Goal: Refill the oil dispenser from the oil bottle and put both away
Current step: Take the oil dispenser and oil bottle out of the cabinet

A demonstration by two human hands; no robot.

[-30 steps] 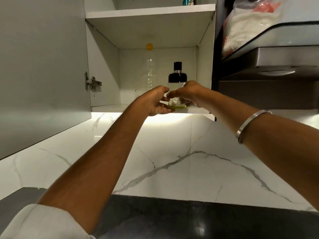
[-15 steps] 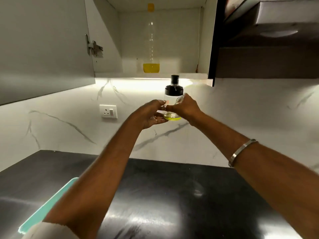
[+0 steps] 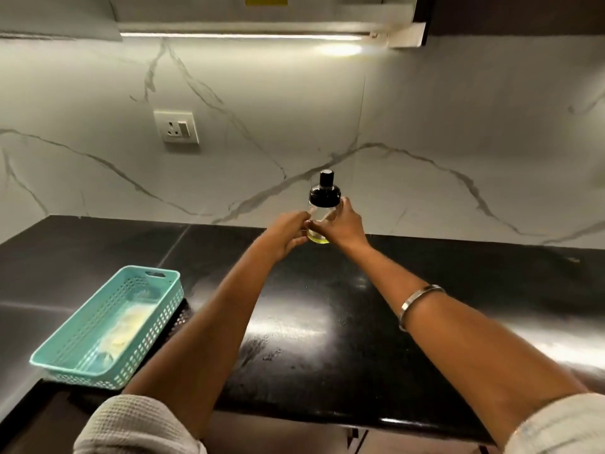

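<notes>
Two bare arms reach forward over a black counter [image 3: 327, 322] toward a white marble wall [image 3: 425, 126]. Both hands hold a small clear dispenser [image 3: 322, 211] with a black cap, upright, at the far edge of the counter close to the wall; whether its base touches the counter cannot be told. A thin layer of yellow oil shows at its bottom. The right hand [image 3: 340, 226] wraps around the dispenser's side, fingers curled on the glass. The left hand [image 3: 286, 232] grips it from the other side, fingertips meeting the right hand's. A metal bangle [image 3: 419, 304] circles the right forearm. To the left, well apart from the hands, a teal basket [image 3: 82, 365] sits on the counter with something pale and blurred inside. A socket [image 3: 176, 127] is set in the wall above it. A light strip [image 3: 242, 35] glows under the cabinet overhead.
</notes>
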